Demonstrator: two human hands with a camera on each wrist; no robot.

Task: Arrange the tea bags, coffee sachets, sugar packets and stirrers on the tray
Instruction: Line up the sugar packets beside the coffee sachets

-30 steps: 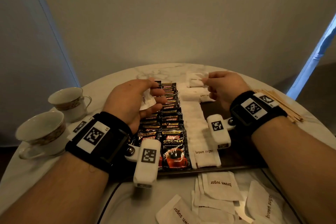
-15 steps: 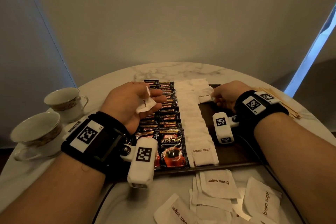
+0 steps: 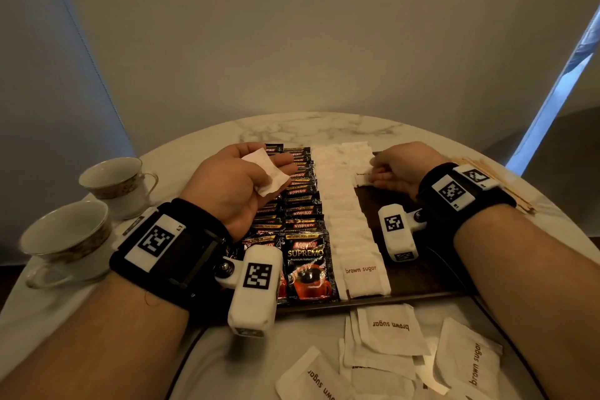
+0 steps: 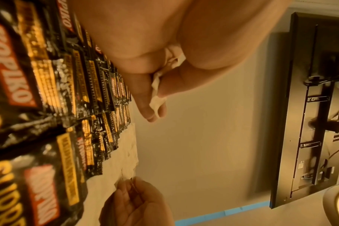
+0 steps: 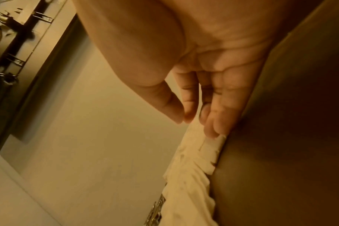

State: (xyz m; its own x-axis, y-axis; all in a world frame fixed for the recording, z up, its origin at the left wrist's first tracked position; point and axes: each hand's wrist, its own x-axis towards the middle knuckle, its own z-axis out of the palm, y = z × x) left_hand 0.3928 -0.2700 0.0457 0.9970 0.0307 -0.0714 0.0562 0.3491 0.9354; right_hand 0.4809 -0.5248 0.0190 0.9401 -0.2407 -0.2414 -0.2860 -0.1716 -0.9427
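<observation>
On round marble table (image 3: 324,127), dark tray (image 3: 418,276) holds coffee sachet rows (image 3: 302,204) beside sugar packet column (image 3: 344,211); left hand (image 3: 233,185) pinches white packets (image 3: 268,175) above sachets; right hand (image 3: 401,169), fingers fairly straight, presses sugar packet (image 3: 362,176) onto tray

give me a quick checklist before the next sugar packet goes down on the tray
1. Left hand holds a spare sugar packet: ok.
2. Right hand fingertips on the packet just placed: ok, not yet released.
3. Second sugar column has bare tray nearer the person: ok.
4. Coffee sachets lie in tidy rows: ok.
5. Loose sugar packets remain on the table: not ok.
6. Stirrers still off the tray: not ok.
</observation>
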